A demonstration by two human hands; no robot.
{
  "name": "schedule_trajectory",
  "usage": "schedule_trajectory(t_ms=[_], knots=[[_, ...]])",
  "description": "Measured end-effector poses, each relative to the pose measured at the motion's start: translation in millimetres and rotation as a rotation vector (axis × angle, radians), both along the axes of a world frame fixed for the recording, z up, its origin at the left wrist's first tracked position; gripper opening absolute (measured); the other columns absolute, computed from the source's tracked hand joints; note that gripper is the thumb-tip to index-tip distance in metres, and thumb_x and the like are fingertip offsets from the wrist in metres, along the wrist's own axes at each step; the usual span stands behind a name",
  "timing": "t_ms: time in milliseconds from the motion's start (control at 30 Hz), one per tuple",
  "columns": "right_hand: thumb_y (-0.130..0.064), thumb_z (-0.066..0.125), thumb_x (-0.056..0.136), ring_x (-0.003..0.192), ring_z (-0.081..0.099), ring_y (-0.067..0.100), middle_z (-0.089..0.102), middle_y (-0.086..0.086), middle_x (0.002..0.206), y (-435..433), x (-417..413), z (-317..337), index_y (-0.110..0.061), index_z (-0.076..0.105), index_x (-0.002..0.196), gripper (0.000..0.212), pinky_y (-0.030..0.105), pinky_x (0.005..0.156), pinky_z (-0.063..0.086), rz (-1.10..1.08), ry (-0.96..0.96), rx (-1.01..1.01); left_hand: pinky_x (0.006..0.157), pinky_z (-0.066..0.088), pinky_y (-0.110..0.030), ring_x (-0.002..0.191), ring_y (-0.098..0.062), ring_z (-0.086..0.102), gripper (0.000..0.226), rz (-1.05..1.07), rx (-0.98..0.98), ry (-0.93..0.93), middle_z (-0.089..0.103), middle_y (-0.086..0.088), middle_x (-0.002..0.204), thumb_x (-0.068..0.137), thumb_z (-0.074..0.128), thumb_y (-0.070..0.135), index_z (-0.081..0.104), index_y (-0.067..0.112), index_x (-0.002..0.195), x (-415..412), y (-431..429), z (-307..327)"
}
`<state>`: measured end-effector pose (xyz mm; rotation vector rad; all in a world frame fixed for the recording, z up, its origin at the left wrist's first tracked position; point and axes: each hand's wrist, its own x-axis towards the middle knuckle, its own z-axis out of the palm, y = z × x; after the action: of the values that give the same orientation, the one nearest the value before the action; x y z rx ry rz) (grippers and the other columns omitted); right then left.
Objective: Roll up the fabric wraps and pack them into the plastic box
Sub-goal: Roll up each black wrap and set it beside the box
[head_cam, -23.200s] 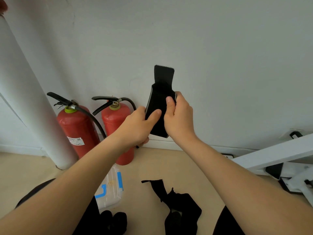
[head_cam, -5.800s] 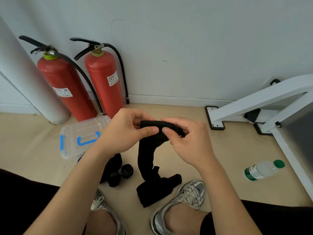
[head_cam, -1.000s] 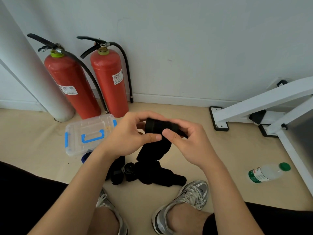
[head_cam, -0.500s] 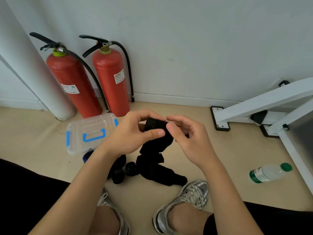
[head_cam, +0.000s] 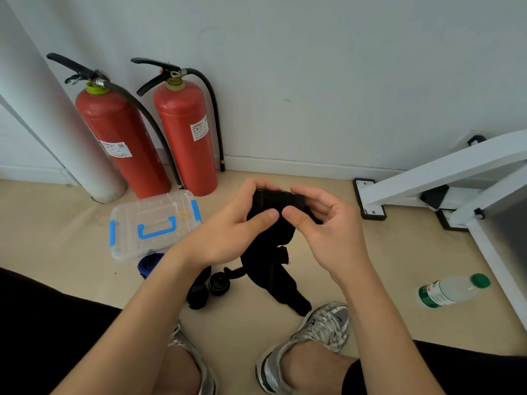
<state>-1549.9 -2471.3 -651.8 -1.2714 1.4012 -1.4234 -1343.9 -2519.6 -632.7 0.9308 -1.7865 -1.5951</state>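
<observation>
Roughly midway, left hand (head_cam: 228,232) and right hand (head_cam: 328,232) each have a pinching grip on a part-rolled wrap (head_cam: 278,199) above the floor (head_cam: 57,223), its tail (head_cam: 273,240) hanging loose, while finished rolls (head_cam: 219,284) lie unpacked beside the shut box (head_cam: 151,223).

Both forearms reach forward, left hand (head_cam: 231,229) and right hand (head_cam: 328,232) raised together (thumb tips nearly touching), fingers curled.
</observation>
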Motion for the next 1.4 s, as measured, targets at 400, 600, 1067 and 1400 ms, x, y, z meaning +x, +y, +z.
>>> schedule_trajectory(t_ms=[400, 600, 1067, 1400], knots=[[-0.007, 0.079, 0.081, 0.123, 0.073, 0.026, 0.078, 0.005, 0.127, 1, 0, -3, -0.028, 0.075, 0.130, 0.054, 0.038, 0.103, 0.060, 0.148, -0.161, -0.084, 0.088, 0.064, -0.030, 0.111, -0.019, 0.075, 0.034, 0.060, -0.193, 0.018, 0.075, 0.008, 0.112, 0.099, 0.077, 0.012, 0.067, 0.018, 0.132, 11, -14, -6], [0.005, 0.075, 0.084, 0.129, 0.070, 0.025, 0.072, 0.004, 0.139, 8, -6, -13, -0.033, 0.039, 0.160, 0.092, 0.053, 0.114, 0.053, 0.468, 0.014, 0.224, 0.094, 0.060, -0.030, 0.120, -0.019, 0.069, 0.032, 0.157, -0.221, 0.061, 0.072, 0.004, 0.116, 0.102, 0.074, 0.015, 0.066, 0.019, 0.133, 14, -18, -4], [-0.028, 0.080, 0.086, 0.097, 0.082, 0.017, 0.085, -0.001, 0.101, 1, 26, 2, -0.036, 0.081, 0.107, 0.022, 0.027, 0.077, 0.064, 0.143, -0.099, 0.227, 0.085, 0.064, -0.033, 0.116, -0.018, 0.074, 0.031, 0.081, -0.134, 0.072, 0.075, 0.003, 0.119, 0.102, 0.075, 0.020, 0.069, 0.022, 0.133, 11, -13, 7], [-0.019, 0.070, 0.096, 0.099, 0.081, 0.032, 0.082, 0.014, 0.105, 5, 21, 6, -0.028, 0.063, 0.129, 0.035, 0.034, 0.071, 0.064, 0.181, -0.299, 0.198, 0.101, 0.061, -0.036, 0.126, -0.019, 0.068, 0.043, 0.065, -0.278, 0.035, 0.074, 0.009, 0.126, 0.097, 0.081, 0.014, 0.070, 0.024, 0.137, 9, -18, -1]])
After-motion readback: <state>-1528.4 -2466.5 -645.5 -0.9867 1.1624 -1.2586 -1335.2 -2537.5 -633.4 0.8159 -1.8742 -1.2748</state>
